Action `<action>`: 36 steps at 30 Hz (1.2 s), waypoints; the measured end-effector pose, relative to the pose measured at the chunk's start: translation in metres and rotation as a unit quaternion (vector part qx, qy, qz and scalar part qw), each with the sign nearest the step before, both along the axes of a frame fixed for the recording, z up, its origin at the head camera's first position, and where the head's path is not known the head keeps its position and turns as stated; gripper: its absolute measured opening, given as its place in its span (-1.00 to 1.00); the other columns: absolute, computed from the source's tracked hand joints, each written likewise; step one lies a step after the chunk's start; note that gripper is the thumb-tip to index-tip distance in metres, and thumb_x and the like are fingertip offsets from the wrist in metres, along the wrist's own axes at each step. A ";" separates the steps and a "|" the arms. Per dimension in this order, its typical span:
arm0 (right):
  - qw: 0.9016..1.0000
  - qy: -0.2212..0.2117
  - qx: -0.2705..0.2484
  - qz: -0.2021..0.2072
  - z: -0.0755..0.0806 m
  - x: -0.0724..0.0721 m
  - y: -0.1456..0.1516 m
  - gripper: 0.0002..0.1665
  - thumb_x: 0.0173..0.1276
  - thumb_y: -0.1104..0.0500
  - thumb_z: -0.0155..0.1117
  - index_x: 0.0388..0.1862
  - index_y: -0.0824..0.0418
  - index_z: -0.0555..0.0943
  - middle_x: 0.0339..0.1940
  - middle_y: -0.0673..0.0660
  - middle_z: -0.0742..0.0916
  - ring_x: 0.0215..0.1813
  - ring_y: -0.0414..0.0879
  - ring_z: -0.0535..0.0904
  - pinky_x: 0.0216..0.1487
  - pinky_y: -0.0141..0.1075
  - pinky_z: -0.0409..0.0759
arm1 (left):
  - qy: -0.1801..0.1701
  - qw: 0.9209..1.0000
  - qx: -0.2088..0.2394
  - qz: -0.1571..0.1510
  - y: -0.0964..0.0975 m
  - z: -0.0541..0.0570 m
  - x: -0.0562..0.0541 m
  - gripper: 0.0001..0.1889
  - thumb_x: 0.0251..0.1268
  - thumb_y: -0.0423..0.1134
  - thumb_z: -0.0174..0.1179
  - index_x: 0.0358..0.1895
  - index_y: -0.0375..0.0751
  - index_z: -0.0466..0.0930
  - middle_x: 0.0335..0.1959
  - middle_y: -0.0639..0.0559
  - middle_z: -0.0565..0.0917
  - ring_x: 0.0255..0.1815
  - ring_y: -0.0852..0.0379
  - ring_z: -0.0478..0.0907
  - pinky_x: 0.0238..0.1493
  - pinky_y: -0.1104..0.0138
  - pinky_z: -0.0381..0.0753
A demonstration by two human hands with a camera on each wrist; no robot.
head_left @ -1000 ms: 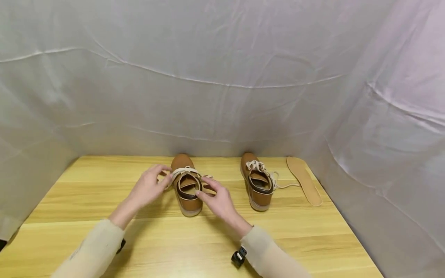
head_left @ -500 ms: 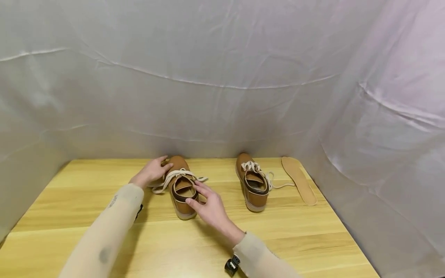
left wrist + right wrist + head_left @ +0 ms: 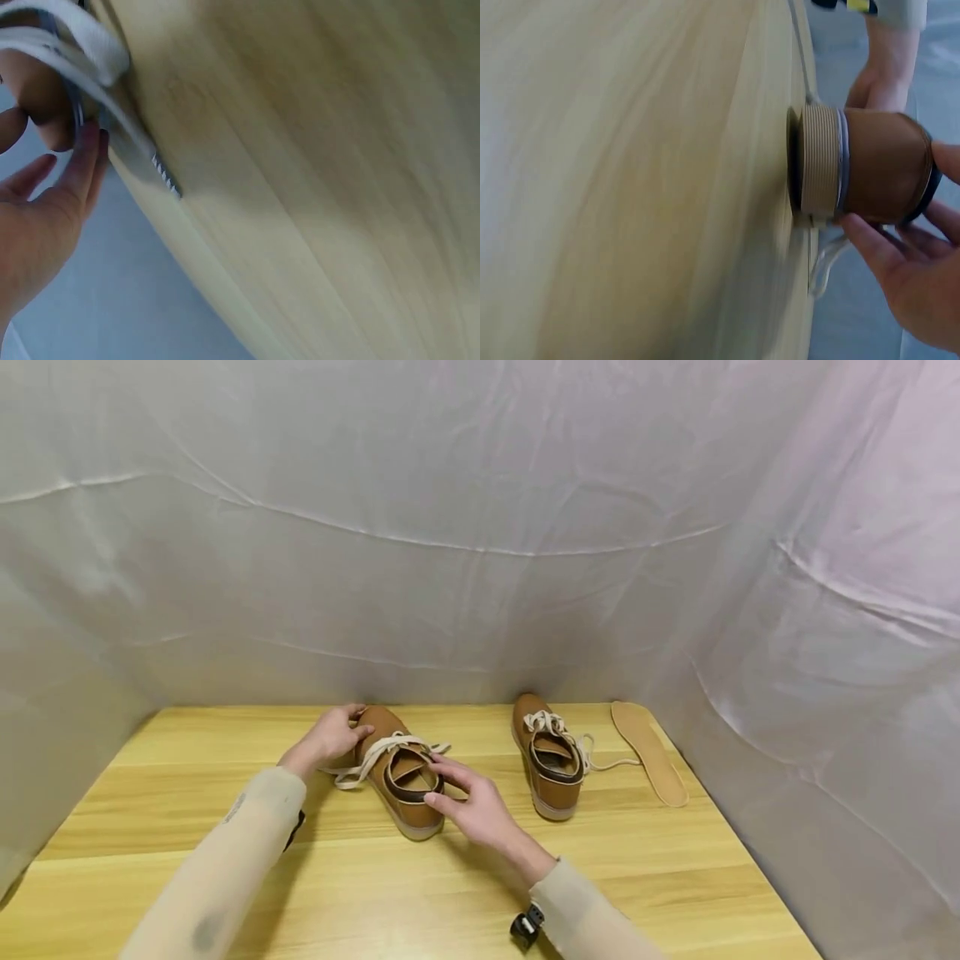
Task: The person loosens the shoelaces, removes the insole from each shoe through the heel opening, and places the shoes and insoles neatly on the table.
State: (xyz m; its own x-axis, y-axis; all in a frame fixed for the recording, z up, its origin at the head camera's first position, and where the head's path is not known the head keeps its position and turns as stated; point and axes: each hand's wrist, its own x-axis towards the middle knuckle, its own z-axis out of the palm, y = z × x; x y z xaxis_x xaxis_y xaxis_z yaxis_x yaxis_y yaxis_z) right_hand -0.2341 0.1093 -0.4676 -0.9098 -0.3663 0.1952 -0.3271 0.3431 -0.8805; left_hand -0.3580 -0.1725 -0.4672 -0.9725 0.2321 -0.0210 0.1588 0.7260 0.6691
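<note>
A brown lace-up shoe [image 3: 392,781] with a dark collar and cream laces [image 3: 378,758] rests on the table, its toe angled to the back left. At the toe, my left hand [image 3: 328,737] grips it, thumb on top and fingers low on the side; the left wrist view shows these fingers [image 3: 79,161] by the sole. My right hand [image 3: 477,806] holds the heel end, with the thumb at the collar. In the right wrist view the ribbed heel [image 3: 821,161] sits close over the table, with right fingers [image 3: 874,247] against its side.
The matching brown shoe [image 3: 551,768] stands to the right, its lace trailing rightward. Beyond it lies a tan insole [image 3: 651,752]. Grey fabric [image 3: 420,593] walls off the back and sides of the wooden table [image 3: 420,902].
My left hand has moved forward from beside the laces to the toe. The shoe has turned, its heel swinging right with my right hand at it.
</note>
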 end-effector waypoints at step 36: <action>0.990 0.006 0.064 0.126 0.014 0.011 0.113 -0.41 0.53 0.28 0.25 0.51 0.14 0.49 0.50 0.12 0.55 0.56 0.11 0.37 0.54 -0.31 0.31 | 0.017 0.991 -0.006 -0.131 -0.014 0.007 0.156 -0.66 0.35 -0.08 0.41 -0.02 -0.19 0.55 -0.41 0.17 0.61 -0.47 0.28 0.51 -0.48 0.38 0.58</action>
